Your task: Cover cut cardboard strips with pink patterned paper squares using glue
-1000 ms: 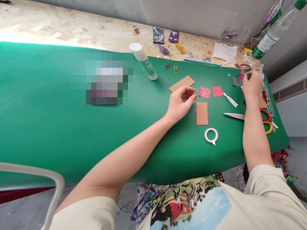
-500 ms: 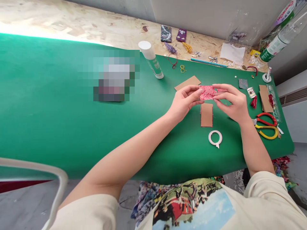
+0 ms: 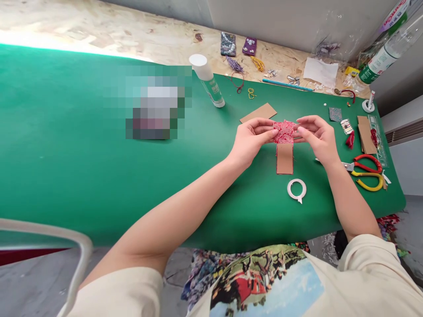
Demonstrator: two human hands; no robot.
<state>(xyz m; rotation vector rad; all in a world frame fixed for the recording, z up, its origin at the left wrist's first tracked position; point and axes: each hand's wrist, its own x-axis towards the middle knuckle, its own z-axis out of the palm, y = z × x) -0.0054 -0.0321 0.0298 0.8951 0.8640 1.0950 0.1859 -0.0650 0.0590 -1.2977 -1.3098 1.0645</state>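
Note:
A small red-and-white patterned fabric piece is held up over the green table, its patterned face toward me. My left hand pinches its left edge, thumb in front and fingers behind. At the right edge, my right hand has its fingers bent against the fabric, partly behind it. Just below the fabric lies a cardboard rectangle with red cloth showing along its edges; its top end is covered from view. A roll of white tape lies nearer to me, and another cardboard piece is behind my left hand.
Scissors with red and yellow handles lie right of my right wrist. A glue stick stands on the green mat. Cardboard strips, a blue pencil and a plastic bottle are farther off. A blurred patch hides something at left.
The fabric piece has been turned, so its brighter patterned face now shows, and it sits slightly lower. My right hand's fingers have shifted along its edge.

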